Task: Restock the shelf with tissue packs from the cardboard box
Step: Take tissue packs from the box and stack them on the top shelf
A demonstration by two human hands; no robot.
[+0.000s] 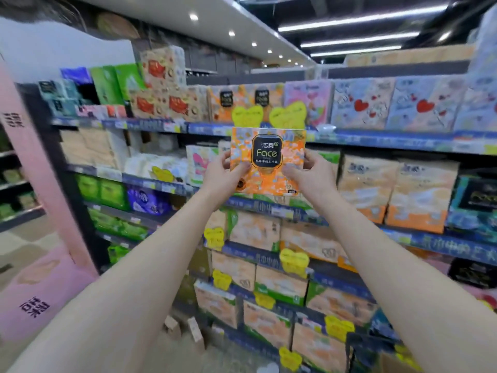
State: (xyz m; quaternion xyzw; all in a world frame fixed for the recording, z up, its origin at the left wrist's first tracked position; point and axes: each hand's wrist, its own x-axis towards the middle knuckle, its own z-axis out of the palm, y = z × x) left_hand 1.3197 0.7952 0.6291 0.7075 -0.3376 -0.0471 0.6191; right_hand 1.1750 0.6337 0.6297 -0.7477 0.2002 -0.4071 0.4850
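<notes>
an orange tissue pack with a black label is in the middle of the frame, held upright between both hands, its front facing the camera; the left hand grips its lower left edge with the thumb on the front and the fingers curled behind, and the right hand grips the lower right edge the same way, both bare arms reaching up from the lower corners of the frame. one pack is in the hands; two orange packs of the same pattern stand side by side on the top shelf just above it, and two yellow heart tags hang at that shelf's edge, right over the held pack. at the upper right stand at least three pale blue packs with red hearts. the shelves run in several tiers edged with blue price strips, all full of wrapped paper goods. a pink display fills the left edge, three strip lights glow at the upper right, and a pale floor shows at the bottom
</notes>
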